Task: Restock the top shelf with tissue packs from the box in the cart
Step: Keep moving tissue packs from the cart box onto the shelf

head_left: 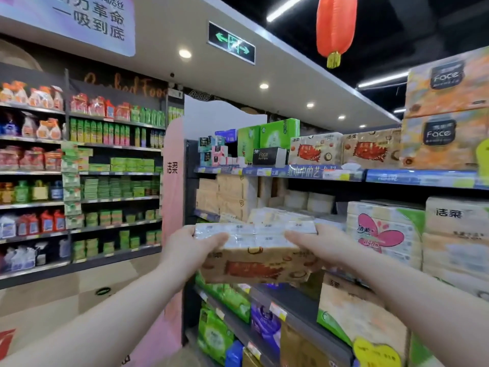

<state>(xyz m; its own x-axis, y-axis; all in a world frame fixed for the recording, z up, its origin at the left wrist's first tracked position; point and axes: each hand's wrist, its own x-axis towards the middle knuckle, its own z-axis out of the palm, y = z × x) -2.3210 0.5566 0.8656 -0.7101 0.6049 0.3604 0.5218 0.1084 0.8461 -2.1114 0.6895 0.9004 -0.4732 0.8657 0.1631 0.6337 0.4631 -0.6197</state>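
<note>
A person's two bare arms reach forward from 6 o'clock into a shop aisle, holding one tissue pack (pixel 255 263) level between them, just below the middle of the view. The left hand (pixel 194 246) grips the pack's left end, thumb laid across the top and fingers out of sight beneath. The right hand (pixel 316 247) grips the right end the same way. The pack is wrapped in clear film, beige with a red design on the side facing the camera. It is held in the air in front of the middle shelves and below the top shelf (pixel 304 172), whose blue edge strip runs from the centre towards 3 o'clock. On that shelf, at about 1 o'clock from the held pack, stand matching packs (pixel 316 149) side by side. Green packs (pixel 267 137) are at their 9 o'clock, and stacked orange boxes (pixel 444 140) marked "Face" are at their 3 o'clock. A red lantern (pixel 336 25) hangs at 1 o'clock in the view.
</note>
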